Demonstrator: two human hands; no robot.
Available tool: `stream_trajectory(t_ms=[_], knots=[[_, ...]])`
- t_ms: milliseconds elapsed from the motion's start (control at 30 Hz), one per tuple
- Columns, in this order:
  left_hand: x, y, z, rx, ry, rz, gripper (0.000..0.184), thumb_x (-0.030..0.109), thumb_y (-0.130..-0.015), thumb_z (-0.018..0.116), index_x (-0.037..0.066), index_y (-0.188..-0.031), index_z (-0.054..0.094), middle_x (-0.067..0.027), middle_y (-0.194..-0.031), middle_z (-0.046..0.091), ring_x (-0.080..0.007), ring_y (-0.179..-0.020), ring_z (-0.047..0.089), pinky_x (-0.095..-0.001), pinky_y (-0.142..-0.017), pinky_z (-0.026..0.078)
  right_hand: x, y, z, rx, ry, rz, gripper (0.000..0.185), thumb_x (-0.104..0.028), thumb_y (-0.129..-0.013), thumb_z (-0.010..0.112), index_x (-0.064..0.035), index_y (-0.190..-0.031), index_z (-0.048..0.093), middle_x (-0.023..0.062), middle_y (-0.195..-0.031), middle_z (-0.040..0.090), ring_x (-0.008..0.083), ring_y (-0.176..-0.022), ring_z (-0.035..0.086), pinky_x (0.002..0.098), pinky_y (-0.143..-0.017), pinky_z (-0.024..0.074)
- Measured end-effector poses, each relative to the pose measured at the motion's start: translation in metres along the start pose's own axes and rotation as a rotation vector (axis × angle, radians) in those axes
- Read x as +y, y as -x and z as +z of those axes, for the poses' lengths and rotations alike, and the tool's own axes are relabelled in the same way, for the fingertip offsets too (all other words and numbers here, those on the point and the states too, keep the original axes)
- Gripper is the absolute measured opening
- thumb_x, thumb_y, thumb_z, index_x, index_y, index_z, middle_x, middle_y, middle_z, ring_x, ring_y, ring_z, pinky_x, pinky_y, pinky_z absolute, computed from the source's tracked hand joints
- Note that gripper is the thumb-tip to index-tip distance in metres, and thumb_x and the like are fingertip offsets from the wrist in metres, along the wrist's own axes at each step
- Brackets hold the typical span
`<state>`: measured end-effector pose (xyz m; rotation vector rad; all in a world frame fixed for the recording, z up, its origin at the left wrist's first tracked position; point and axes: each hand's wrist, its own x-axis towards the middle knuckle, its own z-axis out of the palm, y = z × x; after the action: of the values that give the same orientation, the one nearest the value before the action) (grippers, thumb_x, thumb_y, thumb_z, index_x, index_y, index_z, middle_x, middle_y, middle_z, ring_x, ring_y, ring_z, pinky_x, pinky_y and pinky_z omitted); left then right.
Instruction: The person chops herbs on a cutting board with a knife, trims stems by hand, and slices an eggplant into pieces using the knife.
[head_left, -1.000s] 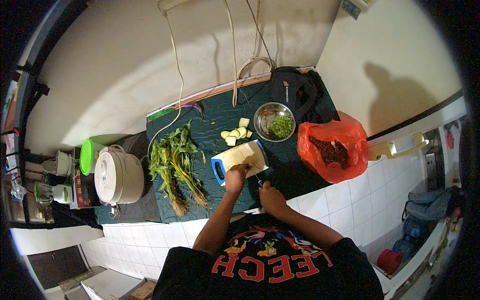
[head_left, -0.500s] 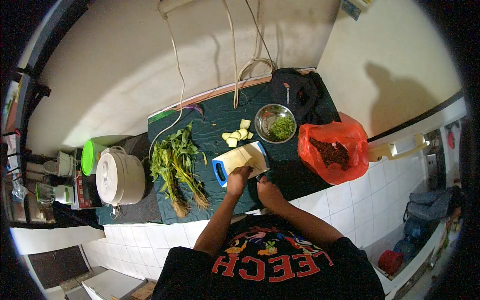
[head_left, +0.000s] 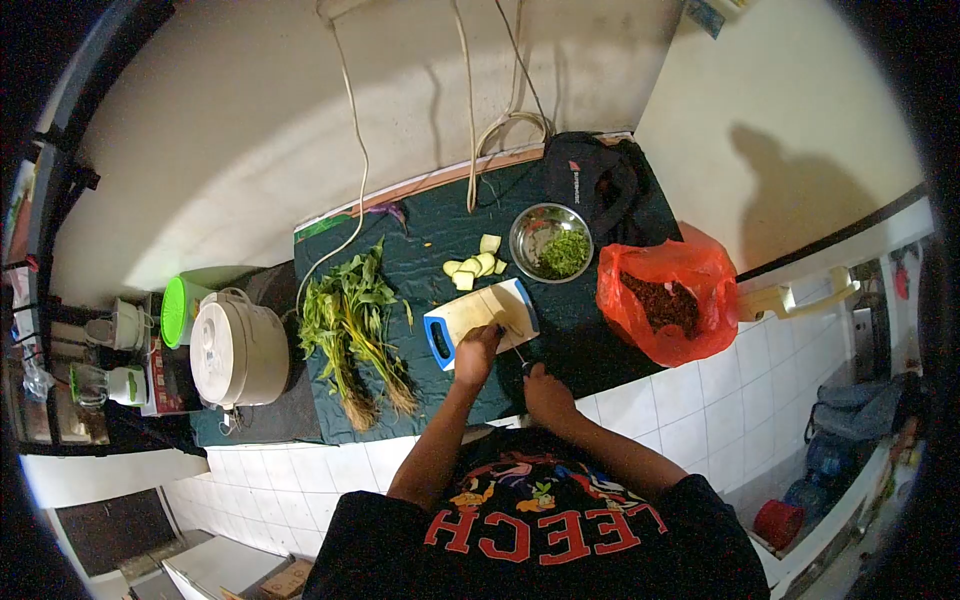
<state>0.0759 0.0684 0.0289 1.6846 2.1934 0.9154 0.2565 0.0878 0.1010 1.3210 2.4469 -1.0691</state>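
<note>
My right hand (head_left: 548, 392) is closed round the dark handle of a knife (head_left: 518, 354) at the table's front edge, its thin blade pointing up and left over the board. On the white cutting board (head_left: 470, 316) with blue edges, my left hand (head_left: 477, 350) is closed, fingertips down near the blade. Something small and dark shows at those fingertips, too small to name. Pale green-skinned vegetable pieces (head_left: 476, 267) lie just behind the board. A metal bowl (head_left: 524, 223) to the right of them holds chopped greens (head_left: 566, 252).
Leafy greens with roots (head_left: 350, 320) lie to the left, beside a white rice cooker (head_left: 240, 350). On the right sits a red plastic bag (head_left: 690, 345) with dark brown contents. A black bag (head_left: 590, 175) stands at the back, near hanging cables (head_left: 469, 120).
My right hand has shifted slightly right and down, and more of the knife blade now shows. My left hand has moved up a little on the board.
</note>
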Motion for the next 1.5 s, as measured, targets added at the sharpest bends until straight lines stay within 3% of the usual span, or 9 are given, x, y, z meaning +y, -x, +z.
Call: stream_trajectory(t_ms=[200, 567, 633, 867, 933, 1167, 1233, 1367, 1500], knots=[[-0.002, 0.005, 0.001, 0.012, 0.052, 0.087, 0.019, 0.015, -0.088, 0.060, 0.005, -0.104, 0.064, -0.0183, -0.087, 0.066, -0.0358, -0.081, 0.064, -0.0433, -0.069, 0.052, 0.008, -0.013, 0.015, 0.032, 0.001, 0.008, 0.032, -0.027, -0.099, 0.041, 0.0043, -0.103, 0.044, 0.0280, -0.082, 0.065, 0.0445, -0.078, 0.066, 0.0526, -0.068, 0.0536], [-0.002, 0.008, 0.004, -0.027, -0.037, -0.009, 0.015, 0.018, -0.086, 0.063, 0.010, -0.098, 0.067, -0.0154, -0.085, 0.066, -0.0350, -0.077, 0.064, -0.0429, -0.066, 0.052, 0.023, -0.036, 0.037, 0.087, -0.001, 0.037, 0.031, -0.028, -0.099, 0.043, 0.0028, -0.101, 0.046, 0.0255, -0.077, 0.065, 0.0432, -0.072, 0.066, 0.0520, -0.064, 0.0538], [0.004, 0.007, 0.000, -0.005, -0.025, -0.014, 0.015, 0.019, -0.086, 0.063, 0.010, -0.097, 0.067, -0.0152, -0.086, 0.066, -0.0348, -0.077, 0.065, -0.0424, -0.065, 0.052, 0.029, -0.040, 0.039, 0.206, -0.026, -0.122, 0.027, -0.026, -0.098, 0.046, 0.0017, -0.097, 0.046, 0.0233, -0.070, 0.064, 0.0422, -0.065, 0.065, 0.0498, -0.058, 0.0540], [0.015, 0.007, -0.007, 0.035, 0.140, -0.082, 0.015, 0.014, -0.085, 0.065, 0.006, -0.097, 0.066, -0.0155, -0.092, 0.068, -0.0355, -0.082, 0.066, -0.0417, -0.068, 0.054, 0.039, -0.061, 0.048, 0.333, 0.100, -0.277, 0.026, -0.022, -0.096, 0.050, 0.0040, -0.094, 0.047, 0.0188, -0.061, 0.059, 0.0379, -0.055, 0.063, 0.0448, -0.050, 0.0509], [0.018, 0.008, -0.006, 0.080, 0.154, -0.109, 0.016, 0.013, -0.085, 0.064, 0.006, -0.098, 0.065, -0.0157, -0.093, 0.068, -0.0357, -0.084, 0.066, -0.0418, -0.069, 0.054, 0.044, -0.064, 0.044, 0.658, 0.436, -0.603, 0.029, -0.022, -0.095, 0.052, 0.0071, -0.094, 0.048, 0.0182, -0.058, 0.057, 0.0369, -0.053, 0.061, 0.0439, -0.047, 0.0483], [0.022, 0.009, -0.012, 0.050, 0.147, -0.110, 0.016, 0.013, -0.085, 0.063, 0.007, -0.101, 0.063, -0.0145, -0.099, 0.067, -0.0362, -0.086, 0.065, -0.0427, -0.072, 0.053, 0.015, -0.016, -0.007, 0.648, 0.358, -0.615, 0.032, -0.023, -0.095, 0.051, 0.0087, -0.091, 0.050, 0.0237, -0.059, 0.056, 0.0370, -0.054, 0.060, 0.0438, -0.046, 0.0477], [0.022, 0.010, -0.014, 0.023, 0.124, -0.113, 0.016, 0.013, -0.085, 0.064, 0.008, -0.100, 0.064, -0.0133, -0.098, 0.066, -0.0350, -0.086, 0.065, -0.0424, -0.072, 0.053, 0.012, -0.006, -0.005, 0.236, 0.033, -0.231, 0.031, -0.023, -0.096, 0.047, 0.0083, -0.097, 0.049, 0.0271, -0.066, 0.060, 0.0407, -0.061, 0.063, 0.0482, -0.052, 0.0493], [0.028, 0.017, -0.030, -0.137, -0.008, 0.004, 0.020, 0.016, -0.084, 0.064, 0.008, -0.102, 0.065, -0.0114, -0.104, 0.066, -0.0324, -0.092, 0.065, -0.0401, -0.079, 0.052, 0.013, 0.002, -0.006, 0.142, -0.113, -0.139, 0.032, -0.025, -0.097, 0.044, 0.0064, -0.101, 0.049, 0.0284, -0.073, 0.062, 0.0440, -0.069, 0.064, 0.0528, -0.060, 0.0502], [0.009, 0.033, -0.013, -0.093, -0.152, 0.132, 0.017, 0.013, -0.079, 0.066, 0.012, -0.096, 0.065, -0.0056, -0.098, 0.062, -0.0263, -0.094, 0.060, -0.0356, -0.077, 0.052, 0.018, 0.008, -0.003, -0.007, -0.072, 0.042, 0.036, -0.029, -0.098, 0.042, 0.0059, -0.102, 0.048, 0.0289, -0.077, 0.063, 0.0456, -0.073, 0.064, 0.0551, -0.067, 0.0507]])
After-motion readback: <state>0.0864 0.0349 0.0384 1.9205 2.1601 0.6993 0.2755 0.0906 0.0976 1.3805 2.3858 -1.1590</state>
